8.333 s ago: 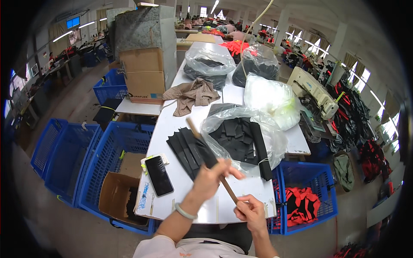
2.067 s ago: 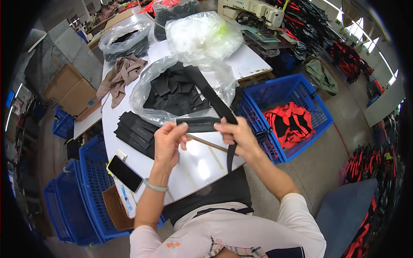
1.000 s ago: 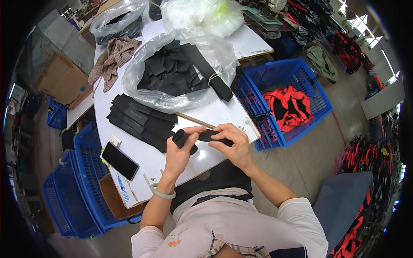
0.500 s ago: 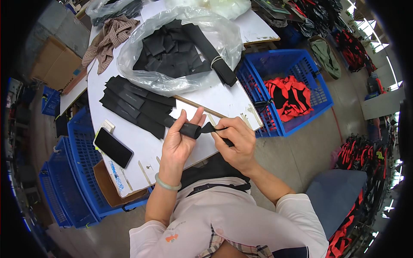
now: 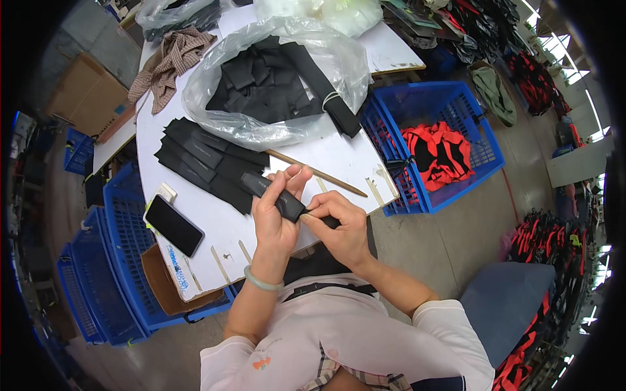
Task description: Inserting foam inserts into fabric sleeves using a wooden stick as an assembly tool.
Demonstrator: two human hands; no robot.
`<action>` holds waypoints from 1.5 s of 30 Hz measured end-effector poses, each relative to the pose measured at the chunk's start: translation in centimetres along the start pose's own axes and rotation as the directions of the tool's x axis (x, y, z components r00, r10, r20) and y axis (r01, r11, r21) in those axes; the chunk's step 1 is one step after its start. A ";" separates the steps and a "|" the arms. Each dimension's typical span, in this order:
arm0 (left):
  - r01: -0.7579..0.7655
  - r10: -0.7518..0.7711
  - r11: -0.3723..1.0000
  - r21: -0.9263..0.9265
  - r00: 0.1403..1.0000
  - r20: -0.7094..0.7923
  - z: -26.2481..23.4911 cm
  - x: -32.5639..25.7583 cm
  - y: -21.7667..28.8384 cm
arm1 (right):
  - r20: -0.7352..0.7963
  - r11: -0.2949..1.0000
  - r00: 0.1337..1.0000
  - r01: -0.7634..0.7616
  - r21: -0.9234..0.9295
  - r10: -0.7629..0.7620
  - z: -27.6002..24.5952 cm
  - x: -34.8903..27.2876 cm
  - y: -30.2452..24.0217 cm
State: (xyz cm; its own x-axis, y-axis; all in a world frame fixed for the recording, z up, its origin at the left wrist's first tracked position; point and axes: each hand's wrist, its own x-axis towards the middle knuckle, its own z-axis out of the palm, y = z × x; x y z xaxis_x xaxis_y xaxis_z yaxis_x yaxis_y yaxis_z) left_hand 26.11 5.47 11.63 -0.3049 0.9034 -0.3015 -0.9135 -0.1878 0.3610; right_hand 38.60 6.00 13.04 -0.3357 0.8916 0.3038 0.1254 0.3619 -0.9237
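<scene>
A black fabric tube point(image 5: 287, 206) lies across my left hand point(image 5: 275, 228), whose thumb and fingers are wrapped round it. At the tube's near end, my right hand point(image 5: 342, 229) pinches black fabric between thumb and fingers. More dark fabric shows under the right fingers; whether it is one piece with the tube I cannot tell. Just beyond my hands, a thin wooden stick point(image 5: 319, 174) rests on the white table point(image 5: 228, 251). To the left, flat black fabric pieces point(image 5: 202, 164) are fanned out in an overlapping pile.
A clear plastic bag point(image 5: 261, 135) full of black fabric pieces point(image 5: 261, 78) stands at the table's far side. A phone point(image 5: 173, 225) lies near the left edge. On the right, a blue crate point(image 5: 471, 174) holds red and black fabric point(image 5: 438, 156). Blue crates point(image 5: 127, 254) also stand left.
My right hand has moved left, up against the tube's end; the black fabric stretched between the hands no longer shows. The tube has tilted, and more of the stick is visible.
</scene>
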 end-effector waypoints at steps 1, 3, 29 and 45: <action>-0.057 0.057 0.998 0.041 0.998 0.011 0.3 -0.1 -0.1 | -0.003 1.000 1.000 -0.020 0.008 0.020 0.1 0.0 0.0; -0.080 0.080 0.997 0.010 0.997 -0.014 1.2 -0.1 -0.2 | -0.005 0.998 0.998 -0.057 0.029 0.057 0.3 0.3 0.0; 0.107 -0.120 0.991 0.080 0.974 0.193 2.7 1.1 0.2 | 0.421 0.850 0.907 0.241 -0.469 -0.025 0.2 2.1 3.2; -0.388 0.123 0.607 0.694 0.908 0.400 3.4 -0.2 0.0 | 0.044 0.880 0.928 0.365 -0.304 -0.369 -6.8 1.6 -3.0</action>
State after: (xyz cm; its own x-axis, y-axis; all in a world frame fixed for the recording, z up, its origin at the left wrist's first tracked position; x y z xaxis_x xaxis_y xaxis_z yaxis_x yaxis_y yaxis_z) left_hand 27.11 6.55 14.66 -0.2816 0.9515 0.1234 -0.2490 -0.1967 0.9483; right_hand 44.04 8.20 17.88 -0.3987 0.6821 0.6130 0.2716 0.7262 -0.6316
